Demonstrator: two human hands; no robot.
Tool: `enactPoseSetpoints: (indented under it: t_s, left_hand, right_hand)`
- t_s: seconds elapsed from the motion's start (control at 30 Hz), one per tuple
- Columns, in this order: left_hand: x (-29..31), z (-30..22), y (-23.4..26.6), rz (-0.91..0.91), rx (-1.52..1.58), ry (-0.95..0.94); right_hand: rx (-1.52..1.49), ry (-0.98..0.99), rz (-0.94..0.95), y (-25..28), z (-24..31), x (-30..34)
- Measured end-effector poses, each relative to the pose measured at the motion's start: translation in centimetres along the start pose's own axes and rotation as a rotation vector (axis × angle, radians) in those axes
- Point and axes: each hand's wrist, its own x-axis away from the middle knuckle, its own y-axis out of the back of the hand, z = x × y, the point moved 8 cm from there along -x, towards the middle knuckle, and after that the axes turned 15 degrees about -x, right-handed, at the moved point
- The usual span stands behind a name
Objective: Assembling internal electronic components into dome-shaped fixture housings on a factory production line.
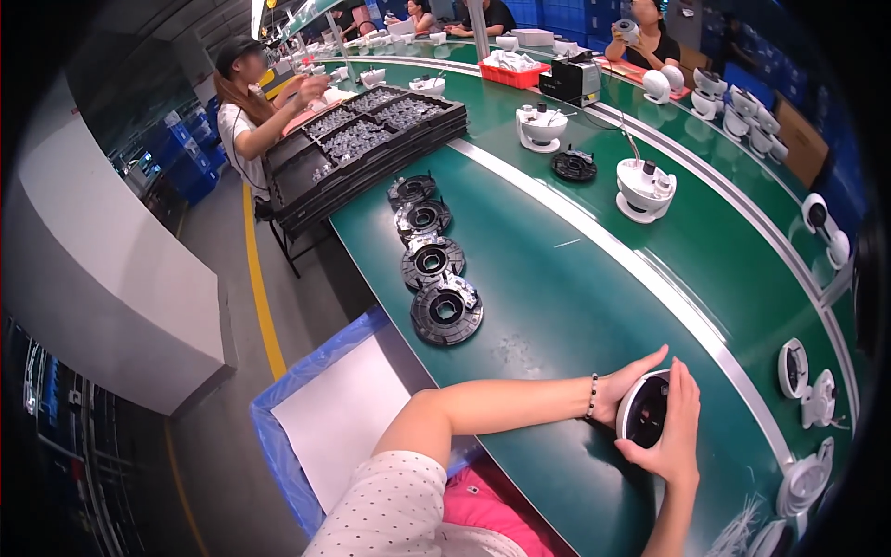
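Observation:
My left hand (617,392), with a beaded bracelet at its wrist, and my right hand (676,436) are closed around a round white housing with a black inside (647,410). The housing is tilted on edge above the green table, with its dark open face turned partly toward my right hand. My left palm supports its far left side, and my right fingers and thumb span the near right side. The fine parts inside the housing are too dark to make out. Farther left on the table, several black disc-shaped parts (447,311) lie in a row.
Stacked black trays of small clear parts (371,139) stand at the table's far end beside a co-worker (249,116). A conveyor (575,241) curves past with white units (645,190) on it. A blue-lined bin (325,408) is on my left. Thin white strips (738,529) lie at lower right.

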Motion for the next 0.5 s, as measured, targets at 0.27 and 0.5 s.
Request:
enactPoseSetpoints:
  t_s: [0.27, 0.5]
  left_hand:
    - [-0.9, 1.0, -1.2, 0.054, 0.092, 0.002]
    - [1.2, -1.5, 2.3, -0.251, 0.068, -0.055]
  right_hand:
    - [0.019, -0.020, 0.022, 0.7, -1.1, 1.1]
    - [0.045, -0.068, -0.128, -0.7, -0.7, -1.1]
